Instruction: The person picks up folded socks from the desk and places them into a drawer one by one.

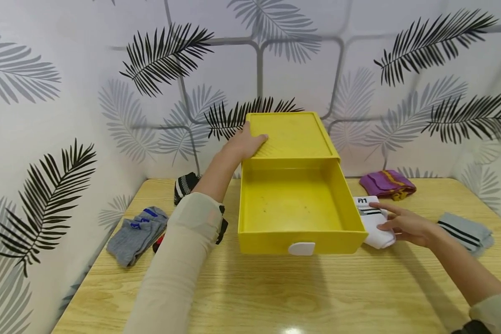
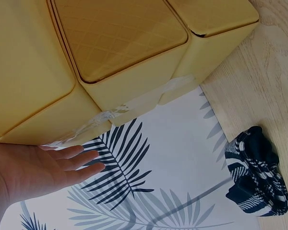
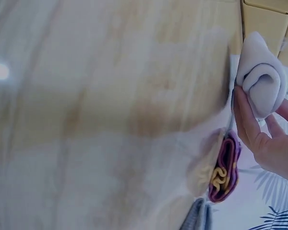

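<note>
Drawer unit [image 1: 290, 137], yellow, standing open.
Left edge touched by spread left hand [image 1: 246, 141], presumably for steadiness; just right of drawer unit, white sock [image 1: 371, 223] pinched by right hand [image 1: 407, 225].

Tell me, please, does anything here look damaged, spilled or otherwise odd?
Yes: in the left wrist view, wrinkled clear tape runs across the yellow drawer unit, which looks odd, perhaps a makeshift repair. Nothing looks spilled.

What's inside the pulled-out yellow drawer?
No item shows in the visible part of the yellow drawer; anything farther back, beneath the unit's top, is covered and cannot be seen.
</note>
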`<state>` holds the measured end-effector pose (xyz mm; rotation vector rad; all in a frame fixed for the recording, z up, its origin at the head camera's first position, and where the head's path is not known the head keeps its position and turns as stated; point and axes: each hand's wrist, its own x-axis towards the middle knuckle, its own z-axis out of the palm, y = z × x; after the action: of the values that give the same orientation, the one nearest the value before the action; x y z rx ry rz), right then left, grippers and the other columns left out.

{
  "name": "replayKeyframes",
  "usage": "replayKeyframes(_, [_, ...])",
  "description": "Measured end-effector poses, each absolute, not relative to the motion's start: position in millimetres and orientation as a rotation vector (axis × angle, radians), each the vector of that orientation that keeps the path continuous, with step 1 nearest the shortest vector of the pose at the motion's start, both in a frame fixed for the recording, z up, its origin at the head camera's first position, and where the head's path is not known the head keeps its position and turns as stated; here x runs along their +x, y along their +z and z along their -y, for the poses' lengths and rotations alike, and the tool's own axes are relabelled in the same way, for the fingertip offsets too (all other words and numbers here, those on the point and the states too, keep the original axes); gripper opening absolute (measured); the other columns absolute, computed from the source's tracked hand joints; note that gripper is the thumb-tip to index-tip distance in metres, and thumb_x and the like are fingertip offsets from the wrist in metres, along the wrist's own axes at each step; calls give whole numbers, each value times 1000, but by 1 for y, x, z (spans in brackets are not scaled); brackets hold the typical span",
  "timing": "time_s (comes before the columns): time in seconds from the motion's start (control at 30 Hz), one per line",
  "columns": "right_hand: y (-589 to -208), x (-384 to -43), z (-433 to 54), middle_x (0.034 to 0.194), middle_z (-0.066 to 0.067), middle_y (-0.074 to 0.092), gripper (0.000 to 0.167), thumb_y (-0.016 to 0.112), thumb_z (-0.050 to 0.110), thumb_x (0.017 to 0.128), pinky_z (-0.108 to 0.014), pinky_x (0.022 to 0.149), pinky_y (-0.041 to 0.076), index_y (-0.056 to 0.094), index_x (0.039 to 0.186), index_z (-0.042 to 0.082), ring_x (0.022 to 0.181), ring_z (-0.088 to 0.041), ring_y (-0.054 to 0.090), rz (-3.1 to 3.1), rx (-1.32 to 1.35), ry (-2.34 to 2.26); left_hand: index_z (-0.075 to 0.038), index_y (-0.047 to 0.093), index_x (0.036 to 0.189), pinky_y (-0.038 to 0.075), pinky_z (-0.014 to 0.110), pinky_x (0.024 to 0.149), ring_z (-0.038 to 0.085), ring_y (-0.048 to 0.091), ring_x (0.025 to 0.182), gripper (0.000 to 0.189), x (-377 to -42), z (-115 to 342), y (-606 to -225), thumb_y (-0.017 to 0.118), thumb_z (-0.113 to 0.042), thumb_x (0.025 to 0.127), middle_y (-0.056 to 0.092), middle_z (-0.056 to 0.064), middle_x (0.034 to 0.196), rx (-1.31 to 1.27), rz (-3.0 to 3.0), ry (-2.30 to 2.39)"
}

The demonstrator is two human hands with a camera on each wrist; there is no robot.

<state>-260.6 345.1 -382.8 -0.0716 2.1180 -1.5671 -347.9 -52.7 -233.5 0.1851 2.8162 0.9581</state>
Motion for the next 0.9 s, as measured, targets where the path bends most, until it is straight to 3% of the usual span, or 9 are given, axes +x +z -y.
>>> replayKeyframes(0.23, [-367, -251, -347, 141, -36, -16, 72, 54, 4, 91, -34, 76, 50, 17, 149, 24, 89, -18, 51, -2055, -76, -1663, -17, -6, 149, 14, 46, 107, 29, 10, 136, 78, -347, 51, -234, 36, -53, 94, 6, 12, 152, 190, -2818, 958])
replayKeyframes(0.43, [-347, -246, -350, 142, -34, -18, 70, 55, 5, 90, -31, 72, 49, 24, 146, 33, 90, -14, 49, -2101, -89, -1671, -18, -6, 148, 15, 46, 107, 30, 10, 136, 78, -348, 49, -236, 36, -53, 94, 5, 11, 152, 186, -2813, 957])
replayKeyframes(0.5, [-339, -244, -350, 142, -35, -11, 69, 55, 5, 90, -31, 71, 50, 26, 145, 34, 88, -15, 50, -2122, -117, -1663, -18, -6, 148, 15, 46, 107, 30, 11, 136, 78, -349, 49, -236, 36, -53, 94, 5, 12, 152, 188, -2811, 955])
replayKeyframes(0.57, [-330, -243, -349, 139, -32, 8, 66, 54, 4, 91, -33, 72, 50, 28, 143, 34, 89, -16, 52, -2131, -150, -1669, -18, -6, 148, 16, 46, 107, 31, 11, 136, 78, -349, 49, -236, 36, -53, 94, 5, 12, 152, 190, -2813, 951])
replayKeyframes(0.63, [-322, -242, -346, 132, -22, 25, 63, 53, 2, 91, -35, 74, 51, 30, 141, 33, 90, -19, 53, -2133, -161, -1686, -17, -6, 148, 17, 46, 107, 31, 12, 136, 78, -349, 49, -236, 36, -53, 94, 6, 12, 152, 189, -2818, 950])
replayKeyframes(0.7, [-312, -242, -342, 124, -15, 32, 63, 53, 1, 91, -38, 76, 51, 29, 141, 31, 92, -20, 54, -2133, -163, -1688, -17, -6, 148, 17, 47, 106, 31, 13, 136, 78, -350, 50, -235, 36, -53, 94, 6, 13, 152, 190, -2823, 948])
replayKeyframes(0.9, [-284, -239, -336, 133, -18, 19, 67, 51, 1, 92, -38, 76, 51, 24, 145, 32, 92, -20, 53, -2133, -191, -1668, -16, -6, 148, 16, 47, 107, 30, 13, 136, 78, -349, 52, -234, 36, -53, 94, 7, 12, 152, 194, -2825, 952])
